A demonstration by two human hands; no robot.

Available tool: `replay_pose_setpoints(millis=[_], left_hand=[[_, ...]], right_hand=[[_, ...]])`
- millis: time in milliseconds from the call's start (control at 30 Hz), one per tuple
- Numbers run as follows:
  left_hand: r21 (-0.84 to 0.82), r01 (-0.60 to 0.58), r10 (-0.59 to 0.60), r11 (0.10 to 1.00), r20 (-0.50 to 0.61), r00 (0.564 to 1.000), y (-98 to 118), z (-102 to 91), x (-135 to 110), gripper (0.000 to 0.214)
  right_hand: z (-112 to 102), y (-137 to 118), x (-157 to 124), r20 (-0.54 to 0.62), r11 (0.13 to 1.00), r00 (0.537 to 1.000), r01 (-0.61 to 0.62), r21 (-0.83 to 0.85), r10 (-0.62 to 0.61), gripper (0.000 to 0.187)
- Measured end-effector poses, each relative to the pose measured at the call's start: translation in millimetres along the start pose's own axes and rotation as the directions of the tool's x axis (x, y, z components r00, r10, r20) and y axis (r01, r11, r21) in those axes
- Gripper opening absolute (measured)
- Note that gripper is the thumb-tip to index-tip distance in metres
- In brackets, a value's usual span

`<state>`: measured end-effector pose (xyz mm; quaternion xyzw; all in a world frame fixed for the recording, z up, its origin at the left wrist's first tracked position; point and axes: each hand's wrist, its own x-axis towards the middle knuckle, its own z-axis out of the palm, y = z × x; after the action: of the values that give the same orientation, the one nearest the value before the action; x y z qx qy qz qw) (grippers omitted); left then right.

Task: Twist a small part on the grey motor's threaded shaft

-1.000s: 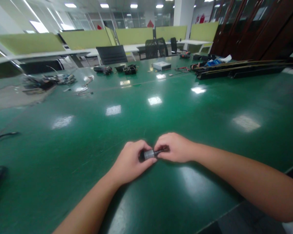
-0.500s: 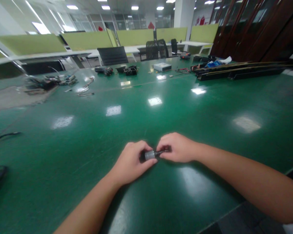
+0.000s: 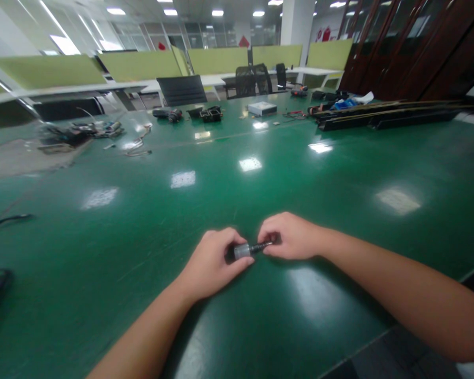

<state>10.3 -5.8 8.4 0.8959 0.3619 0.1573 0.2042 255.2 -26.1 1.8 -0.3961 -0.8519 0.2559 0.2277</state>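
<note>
In the head view my left hand [image 3: 211, 261] is wrapped round a small black-and-grey cylindrical tool [image 3: 243, 250]. Its grey band shows between thumb and forefinger, while its back end is hidden in the palm. A thin dark shaft [image 3: 257, 247] sticks out of the cylinder toward the right. At the shaft's far end, my right hand [image 3: 290, 237] has its fingers curled in a pinch around the tip. Blur and the fingers hide what exactly sits there. Both hands rest low over the green tabletop [image 3: 221, 205].
Black long rails [image 3: 387, 117] lie at the back right beside a blue item [image 3: 344, 104]. A white box [image 3: 262, 108], black parts [image 3: 210, 113] and tangled electronics [image 3: 82, 131] stand farther back. Black cable ends [image 3: 8, 221] lie at the left. The table's front edge [image 3: 363, 351] runs lower right.
My right hand has shifted slightly to the right and up, showing more of the thin shaft. The left hand and the cylinder have stayed almost in place.
</note>
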Motion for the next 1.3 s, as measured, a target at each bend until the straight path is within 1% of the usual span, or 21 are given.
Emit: replay_pose_setpoints(millis=[167,300,500,567,800,933,1300], left_hand=[[0.003,-0.001,0.001,1.0,0.004,1.0,-2,0.9,-1,0.024],[-0.005,-0.006,0.006,1.0,-0.001,1.0,-2,1.0,-1,0.023],[-0.001,0.002,-0.002,1.0,-0.01,1.0,-4,1.8,-3,0.024],[0.002,0.003,-0.003,1.0,-0.005,1.0,-4,1.4,-4,0.024],[0.003,0.013,-0.013,1.0,0.004,1.0,-2,-1.1,-5,0.024],[-0.002,0.018,-0.018,1.0,0.0,1.0,-2,-0.4,-4,0.024],[-0.014,0.012,-0.012,1.0,0.008,1.0,-3,2.3,-1,0.024]], right_hand=[[-5,2,-1,0.009,1.0,1.0,-0.008,-0.019,0.008,0.01],[-12,4,-4,0.035,0.999,0.999,-0.032,0.003,0.032,0.01],[-24,17,-10,0.05,0.993,0.993,-0.106,-0.047,0.108,0.01],[-26,20,-11,0.054,0.993,0.992,-0.115,-0.041,0.117,0.01],[-26,16,-11,0.076,0.991,0.989,-0.131,0.007,0.13,0.012],[-24,15,-10,0.083,0.993,0.991,-0.11,0.031,0.108,0.011],[-23,16,-10,0.089,0.995,0.992,-0.097,0.033,0.093,0.013]])
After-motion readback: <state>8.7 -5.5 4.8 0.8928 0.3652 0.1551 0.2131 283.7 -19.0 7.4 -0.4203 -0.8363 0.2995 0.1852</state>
